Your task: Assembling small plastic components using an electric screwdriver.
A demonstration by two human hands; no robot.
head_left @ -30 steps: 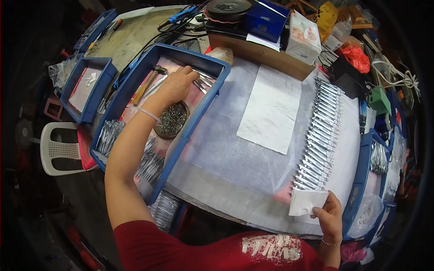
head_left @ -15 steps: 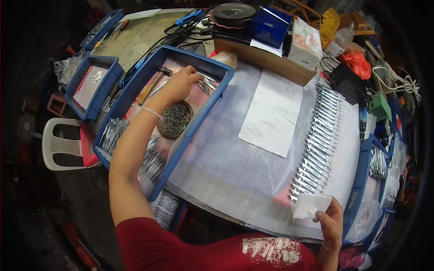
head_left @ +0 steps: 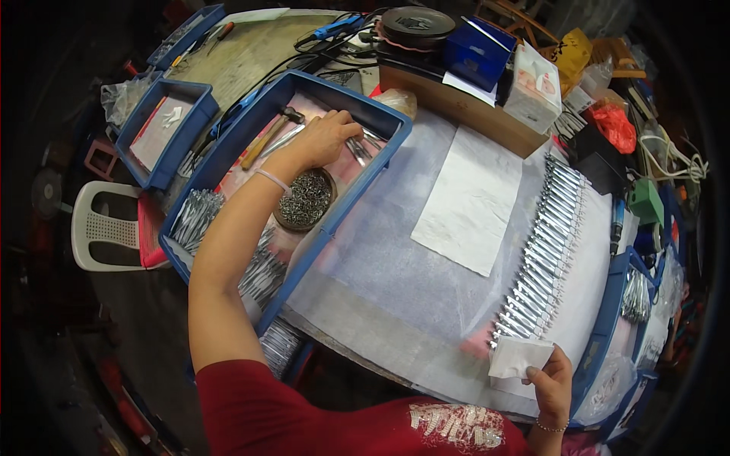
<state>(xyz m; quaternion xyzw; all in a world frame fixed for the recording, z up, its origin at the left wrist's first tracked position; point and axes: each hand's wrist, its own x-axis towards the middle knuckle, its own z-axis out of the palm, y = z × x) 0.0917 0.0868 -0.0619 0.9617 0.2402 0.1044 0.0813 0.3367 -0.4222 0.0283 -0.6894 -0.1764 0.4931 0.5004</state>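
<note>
The left grip (head_left: 328, 140) is bent downward, its fingers reaching silver metal pieces (head_left: 357, 150) lying just beside it to the right; the fingertips are hidden, so whether it pinches one cannot be told. The right grip (head_left: 553, 384) pinches a folded white paper (head_left: 521, 357) between thumb and fingers, the paper jutting out to its left.

Around the left grip is a large blue tray (head_left: 325, 234). In it, a hammer (head_left: 262, 144) with a wooden handle lies to that grip's left, and a round dish (head_left: 306, 199) of small metal parts sits nearer the body, beside the wrist. Bundles of silver pieces (head_left: 262, 270) lie nearer the body again, on both sides of the forearm.

From the paper at the right grip, a row of silver parts (head_left: 544, 251) runs away from the body across the worktop (head_left: 365, 251). A white sheet (head_left: 475, 201) lies between this row and the left grip. To the right of the right grip stands a blue bin (head_left: 603, 327). Farther out, beyond the left grip and to its right, is a cardboard box (head_left: 460, 106).
</note>
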